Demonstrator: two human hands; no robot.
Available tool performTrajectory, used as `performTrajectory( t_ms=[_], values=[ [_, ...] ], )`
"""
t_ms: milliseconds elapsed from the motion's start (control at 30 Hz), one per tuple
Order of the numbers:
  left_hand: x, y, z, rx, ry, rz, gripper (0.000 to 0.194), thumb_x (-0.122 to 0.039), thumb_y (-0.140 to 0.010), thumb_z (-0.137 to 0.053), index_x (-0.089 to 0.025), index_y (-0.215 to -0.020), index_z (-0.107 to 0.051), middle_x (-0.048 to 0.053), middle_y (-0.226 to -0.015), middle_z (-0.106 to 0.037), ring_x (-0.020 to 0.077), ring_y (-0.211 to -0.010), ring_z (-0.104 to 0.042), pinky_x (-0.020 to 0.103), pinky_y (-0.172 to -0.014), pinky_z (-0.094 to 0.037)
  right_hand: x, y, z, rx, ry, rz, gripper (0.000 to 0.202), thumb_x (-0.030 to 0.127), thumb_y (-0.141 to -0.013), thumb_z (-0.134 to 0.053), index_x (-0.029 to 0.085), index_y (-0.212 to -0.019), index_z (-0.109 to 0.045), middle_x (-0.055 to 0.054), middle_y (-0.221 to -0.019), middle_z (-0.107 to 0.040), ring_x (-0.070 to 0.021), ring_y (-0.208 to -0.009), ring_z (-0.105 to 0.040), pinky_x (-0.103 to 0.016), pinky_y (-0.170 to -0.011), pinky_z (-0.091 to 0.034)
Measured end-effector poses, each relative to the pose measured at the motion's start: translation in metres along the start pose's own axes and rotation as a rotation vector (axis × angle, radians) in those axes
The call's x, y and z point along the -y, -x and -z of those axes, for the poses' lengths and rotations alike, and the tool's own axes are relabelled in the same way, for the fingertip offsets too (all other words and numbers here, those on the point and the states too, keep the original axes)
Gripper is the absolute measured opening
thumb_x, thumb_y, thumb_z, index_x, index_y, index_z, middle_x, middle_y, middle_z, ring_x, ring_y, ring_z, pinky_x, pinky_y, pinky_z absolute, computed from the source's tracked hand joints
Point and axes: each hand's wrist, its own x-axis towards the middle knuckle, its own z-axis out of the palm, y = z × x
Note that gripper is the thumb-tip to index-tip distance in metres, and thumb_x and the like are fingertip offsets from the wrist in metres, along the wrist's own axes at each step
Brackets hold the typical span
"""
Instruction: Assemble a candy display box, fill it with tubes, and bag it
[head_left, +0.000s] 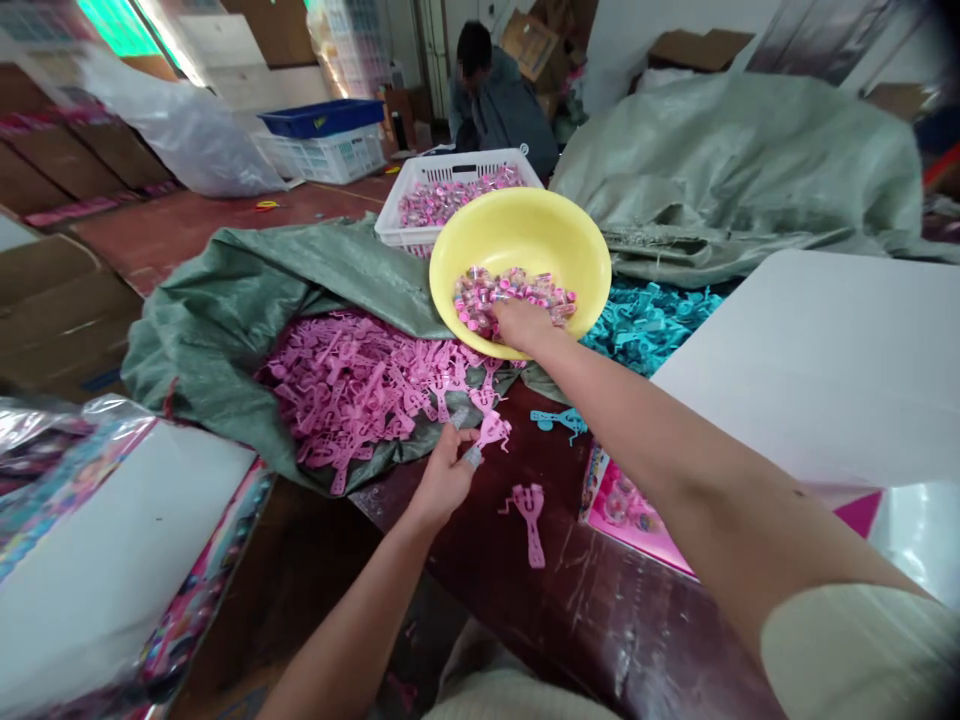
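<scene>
My left hand [444, 482] pinches a pink plastic piece [493, 430], flat with a small crank-like arm, at the edge of a heap of similar pink pieces [360, 385]. Pale coverings show on its fingertips. Inside a yellow basin [525, 225], my right hand [523, 325] reaches down among small clear containers with pink caps [551, 292]. Its fingers are curled together, and what they grip, if anything, is hidden. On the dark table [570, 600] below lies a loose pink piece [532, 525]; a blue one [559, 420] lies near my right forearm.
Green sacks [217, 290] spill the pink heap and a blue heap [652, 320]. Behind the basin stands a white crate [388, 220] of small containers. An open display box [652, 540] is at right, another box [112, 540] at left. A person [495, 100] sits at the back.
</scene>
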Motion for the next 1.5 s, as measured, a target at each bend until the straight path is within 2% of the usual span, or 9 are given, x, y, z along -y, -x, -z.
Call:
performTrajectory(
  t_ms=[167,333,433,567,733,1000,1200,1333,1500],
  values=[
    [0.003,0.01,0.003,-0.018,0.143,0.11,0.031,-0.02,-0.073,-0.063,-0.019,-0.104,-0.063,0.007,-0.111,-0.063,0.0175,-0.095,-0.061,0.029,-0.076,-0.056,-0.001,-0.011,-0.022,0.043,-0.032,-0.046,0.035,0.046,-0.101,-0.055,0.019,-0.123,-0.064,-0.012,-0.129,-0.063,-0.0234,-0.111,-0.061,-0.047,-0.096,-0.052],
    [-0.008,0.009,-0.003,0.048,0.19,0.157,0.025,-0.025,-0.074,-0.067,-0.019,-0.098,-0.071,-0.002,-0.074,-0.057,0.0088,-0.063,-0.047,0.017,-0.053,-0.035,-0.002,0.003,-0.01,0.052,-0.092,-0.044,0.029,0.035,-0.1,-0.055,0.015,-0.119,-0.063,-0.016,-0.119,-0.067,-0.0236,-0.103,-0.061,-0.045,-0.091,-0.05],
    [-0.02,0.014,0.003,0.044,0.151,0.112,0.032,-0.038,-0.081,-0.073,-0.02,-0.108,-0.075,-0.003,-0.069,-0.055,0.0082,-0.061,-0.042,0.019,-0.057,-0.034,0.008,0.041,0.012,0.015,-0.151,0.077,0.026,0.028,-0.099,-0.054,0.017,-0.12,-0.062,-0.016,-0.121,-0.068,-0.0238,-0.102,-0.059,-0.039,-0.09,-0.047],
    [-0.039,0.023,0.012,0.078,0.07,-0.01,0.026,-0.041,-0.085,-0.074,-0.019,-0.097,-0.081,0.001,-0.081,-0.069,0.0132,-0.076,-0.056,0.025,-0.076,-0.046,0.018,0.117,0.03,0.133,-0.293,0.405,0.022,0.03,-0.098,-0.056,0.024,-0.117,-0.065,-0.006,-0.112,-0.07,-0.0205,-0.099,-0.064,-0.032,-0.086,-0.048],
    [-0.059,0.029,0.008,0.24,-0.021,-0.11,0.026,-0.034,-0.091,-0.068,-0.022,-0.11,-0.08,0.003,-0.1,-0.077,0.0219,-0.097,-0.066,0.032,-0.09,-0.051,0.014,0.175,0.024,0.111,-0.364,0.432,0.025,0.032,-0.102,-0.052,0.027,-0.124,-0.064,-0.005,-0.113,-0.068,-0.0201,-0.098,-0.067,-0.032,-0.08,-0.051],
    [-0.062,0.04,0.004,0.122,-0.578,-0.491,0.033,-0.007,-0.089,-0.051,-0.02,-0.104,-0.077,0.007,-0.109,-0.075,0.0204,-0.099,-0.069,0.03,-0.088,-0.053,0.024,0.188,0.015,0.008,-0.289,0.46,0.026,0.026,-0.104,-0.046,0.02,-0.123,-0.062,-0.008,-0.106,-0.067,-0.0208,-0.093,-0.067,-0.032,-0.077,-0.053],
    [-0.05,0.043,0.008,0.055,-0.835,-0.705,0.037,-0.001,-0.076,-0.048,-0.017,-0.099,-0.073,0.01,-0.112,-0.074,0.0234,-0.095,-0.069,0.034,-0.086,-0.055,0.027,0.183,0.014,0.11,-0.252,0.515,0.028,0.027,-0.106,-0.04,0.018,-0.119,-0.063,-0.008,-0.1,-0.065,-0.0208,-0.091,-0.065,-0.032,-0.076,-0.052],
    [-0.052,0.043,0.015,0.05,-0.924,-0.746,0.039,-0.004,-0.076,-0.048,-0.017,-0.103,-0.072,0.01,-0.11,-0.075,0.0233,-0.09,-0.069,0.034,-0.081,-0.056,0.029,0.184,0.01,0.042,-0.107,0.572,0.028,0.022,-0.105,-0.041,0.019,-0.122,-0.063,-0.008,-0.103,-0.067,-0.0213,-0.091,-0.064,-0.033,-0.073,-0.051],
    [-0.061,0.042,0.025,0.186,-0.866,-0.663,0.037,-0.006,-0.078,-0.045,-0.017,-0.101,-0.071,0.009,-0.101,-0.074,0.0205,-0.085,-0.068,0.03,-0.076,-0.055,0.031,0.189,0.002,-0.008,-0.024,0.652,0.032,0.011,-0.099,-0.046,0.013,-0.128,-0.059,-0.011,-0.109,-0.067,-0.0246,-0.097,-0.063,-0.036,-0.074,-0.052]
  ],
)
